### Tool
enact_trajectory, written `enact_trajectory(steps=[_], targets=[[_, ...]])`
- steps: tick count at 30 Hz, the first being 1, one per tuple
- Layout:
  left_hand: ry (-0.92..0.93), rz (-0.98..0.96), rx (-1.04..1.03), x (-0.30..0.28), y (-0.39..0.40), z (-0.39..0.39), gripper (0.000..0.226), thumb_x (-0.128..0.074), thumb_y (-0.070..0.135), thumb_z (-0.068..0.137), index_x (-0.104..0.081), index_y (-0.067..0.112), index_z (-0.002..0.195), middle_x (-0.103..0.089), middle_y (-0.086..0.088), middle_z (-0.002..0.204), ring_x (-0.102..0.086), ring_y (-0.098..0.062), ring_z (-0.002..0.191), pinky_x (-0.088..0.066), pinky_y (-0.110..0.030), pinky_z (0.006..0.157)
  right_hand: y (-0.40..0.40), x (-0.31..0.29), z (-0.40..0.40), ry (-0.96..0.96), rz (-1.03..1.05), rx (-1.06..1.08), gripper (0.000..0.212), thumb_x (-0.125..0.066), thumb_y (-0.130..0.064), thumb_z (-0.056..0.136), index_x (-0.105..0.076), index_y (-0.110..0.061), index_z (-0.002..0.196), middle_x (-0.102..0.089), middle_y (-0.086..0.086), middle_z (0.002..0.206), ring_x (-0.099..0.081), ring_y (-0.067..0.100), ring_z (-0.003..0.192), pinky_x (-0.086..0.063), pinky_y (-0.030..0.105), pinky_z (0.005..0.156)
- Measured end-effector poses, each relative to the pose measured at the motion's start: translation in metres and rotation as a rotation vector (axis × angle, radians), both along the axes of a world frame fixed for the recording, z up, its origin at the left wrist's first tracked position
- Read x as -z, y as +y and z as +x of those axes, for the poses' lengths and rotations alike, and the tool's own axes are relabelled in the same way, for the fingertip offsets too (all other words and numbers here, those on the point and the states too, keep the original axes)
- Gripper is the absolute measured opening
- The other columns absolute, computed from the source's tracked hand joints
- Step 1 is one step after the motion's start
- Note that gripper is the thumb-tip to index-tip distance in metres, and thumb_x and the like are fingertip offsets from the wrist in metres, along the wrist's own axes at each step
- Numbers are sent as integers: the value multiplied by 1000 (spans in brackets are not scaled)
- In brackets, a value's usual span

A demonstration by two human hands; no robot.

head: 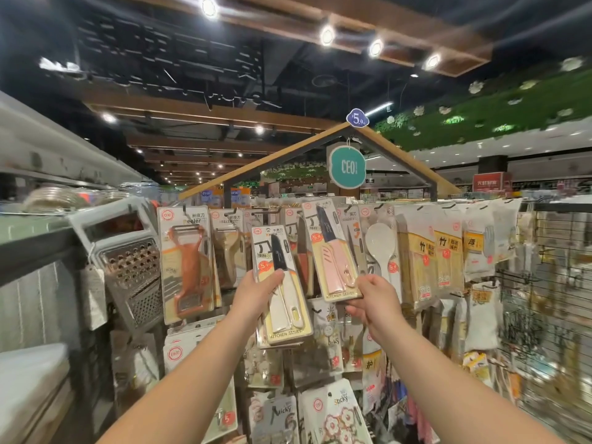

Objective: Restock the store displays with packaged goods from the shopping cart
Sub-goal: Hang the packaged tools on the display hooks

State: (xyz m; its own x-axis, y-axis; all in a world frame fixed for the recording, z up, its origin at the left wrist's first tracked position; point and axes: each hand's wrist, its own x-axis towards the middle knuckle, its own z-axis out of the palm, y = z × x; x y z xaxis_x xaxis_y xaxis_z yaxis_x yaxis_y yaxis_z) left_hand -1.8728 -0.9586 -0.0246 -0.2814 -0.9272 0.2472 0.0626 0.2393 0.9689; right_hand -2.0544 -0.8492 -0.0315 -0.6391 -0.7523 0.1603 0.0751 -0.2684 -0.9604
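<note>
1. My left hand (256, 291) grips a white knife pack (282, 286) by its middle; my right hand (373, 299) pinches the bottom edge of a pink knife pack (333, 251).
2. The right's hold is low on the card, so I judge it could swing and miss the hook.
3. Just beyond, crowded hanging packs (189, 261) could get knocked off.

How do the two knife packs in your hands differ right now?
The cream knife pack in the left hand has a cream handle and sheath; the pink knife pack in the right hand has pink ones. Cream sits lower, pink higher. Both have dark blades and read KITCHEN SERIES.
</note>
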Motion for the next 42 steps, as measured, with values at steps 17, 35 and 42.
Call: enact_trajectory(steps=[17, 35, 42], targets=[[61, 20, 31, 2, 7, 0, 31, -68, 33, 92, -60, 20, 118, -74, 0, 104, -72, -20, 92, -57, -36, 79, -7, -17, 9, -63, 83, -89, 18, -45, -19, 104, -57, -9, 113, -72, 15, 100, -72, 28, 85, -58, 26, 52], [243, 142, 161, 3, 35, -10, 28, -69, 21, 92, -61, 9, 116, -74, -9, 98, -73, -20, 77, -57, -30, 57, 15, 2, 50, 600, 238, -160, 26, -71, -34, 86, -53, -14, 83, -53, -1, 66, -46, 10, 50, -40, 28, 51], [244, 112, 192, -2, 33, -8, 13, -65, 17, 94, -56, 14, 104, -74, -9, 97, -72, -23, 84, -58, -40, 77, 7, -5, 43, 344, 201, -95, 25, -53, -29, 99, -62, -9, 110, -69, 24, 109, -72, 30, 93, -59, 31, 55]])
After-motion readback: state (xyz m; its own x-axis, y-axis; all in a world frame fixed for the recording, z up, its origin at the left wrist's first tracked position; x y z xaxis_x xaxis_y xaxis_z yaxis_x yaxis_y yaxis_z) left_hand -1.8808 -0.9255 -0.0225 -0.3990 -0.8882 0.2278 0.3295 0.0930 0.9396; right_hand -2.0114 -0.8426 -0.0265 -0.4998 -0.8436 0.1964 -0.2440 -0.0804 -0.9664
